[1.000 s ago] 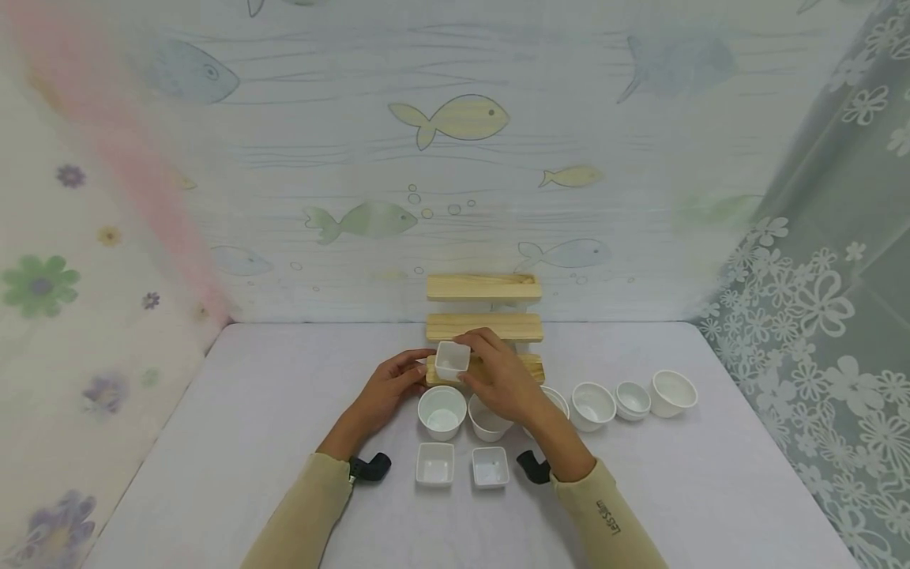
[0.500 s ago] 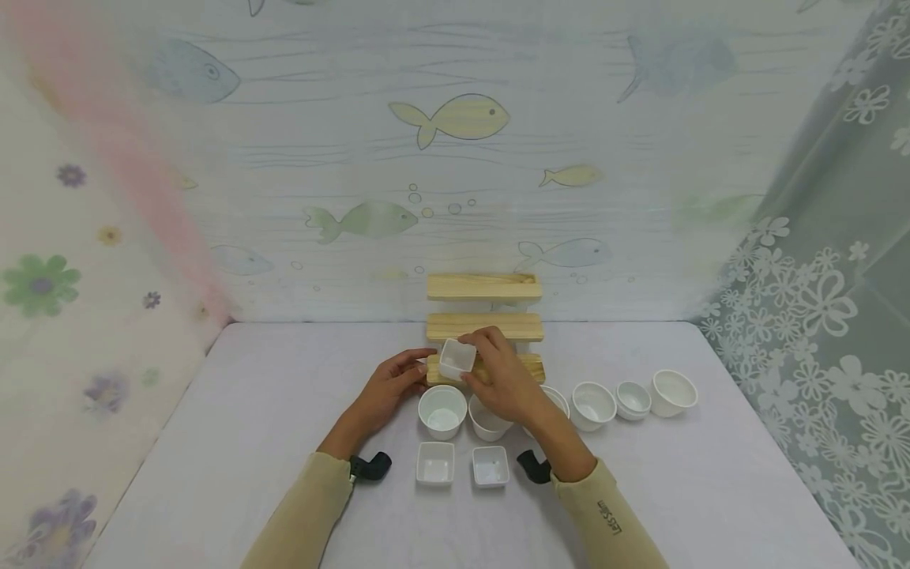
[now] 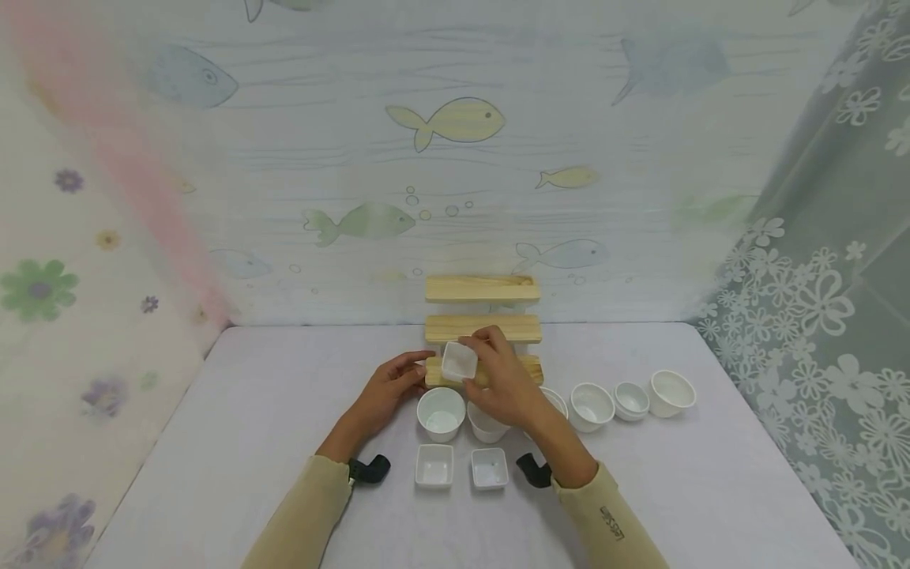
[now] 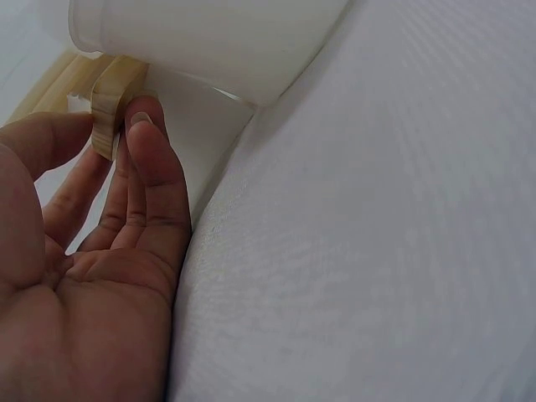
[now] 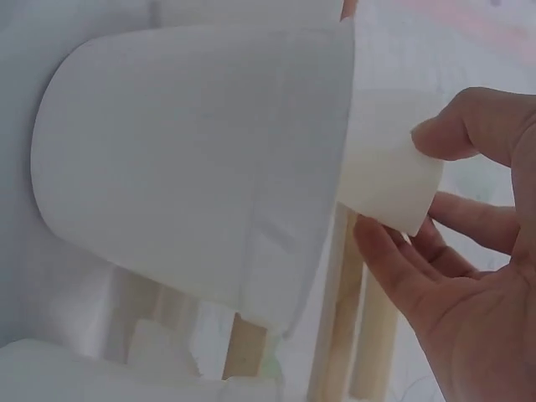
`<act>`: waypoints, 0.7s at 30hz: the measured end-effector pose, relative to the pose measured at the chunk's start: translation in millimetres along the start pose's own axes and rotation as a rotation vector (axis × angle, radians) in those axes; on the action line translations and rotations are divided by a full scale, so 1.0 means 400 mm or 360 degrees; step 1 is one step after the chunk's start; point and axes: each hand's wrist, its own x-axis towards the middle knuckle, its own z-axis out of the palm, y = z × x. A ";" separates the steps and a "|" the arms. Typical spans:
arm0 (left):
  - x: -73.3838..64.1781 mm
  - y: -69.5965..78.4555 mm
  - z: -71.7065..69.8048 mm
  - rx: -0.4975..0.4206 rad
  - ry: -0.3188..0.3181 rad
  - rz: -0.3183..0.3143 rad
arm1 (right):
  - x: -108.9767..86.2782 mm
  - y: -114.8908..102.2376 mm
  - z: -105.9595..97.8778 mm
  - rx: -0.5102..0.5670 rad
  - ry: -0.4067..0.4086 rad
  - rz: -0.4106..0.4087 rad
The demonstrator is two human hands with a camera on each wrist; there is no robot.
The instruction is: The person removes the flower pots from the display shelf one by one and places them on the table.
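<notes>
My right hand [image 3: 506, 387] pinches a small square white bowl [image 3: 459, 361] by its sides, just above the lowest step of a three-tier wooden stand [image 3: 483, 329]. In the right wrist view, the thumb and fingertips press opposite sides of the square bowl [image 5: 389, 180]. My left hand [image 3: 384, 395] is at the left end of that lowest step. The left wrist view has its thumb and fingers pinching the wooden end [image 4: 115, 94]. Directly in front of the stand is a round white bowl [image 3: 441, 424]; another round bowl [image 3: 486, 427] is partly hidden by my right hand.
Two square white bowls [image 3: 434, 466] sit nearest me on the white tablecloth [image 3: 213, 442]. More round bowls [image 3: 592, 408] line up to the right, ending at a larger one [image 3: 671, 393]. A fish-patterned curtain [image 3: 320, 158] hangs behind the stand.
The square bowl has shifted slightly to the right with my right hand, and its tilt has changed a little. My left hand has stayed at the stand's end.
</notes>
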 end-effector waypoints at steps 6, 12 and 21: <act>-0.001 -0.003 0.002 -0.0010 0.0004 -0.0007 | -0.010 -0.020 -0.012 -0.0003 -0.0043 0.0078; -0.003 -0.001 0.002 -0.0001 0.0019 0.0000 | -0.033 -0.039 -0.026 0.0061 -0.0032 0.0082; -0.003 0.000 0.005 0.0001 0.0034 -0.0034 | -0.057 -0.056 -0.036 0.0070 -0.0065 0.0098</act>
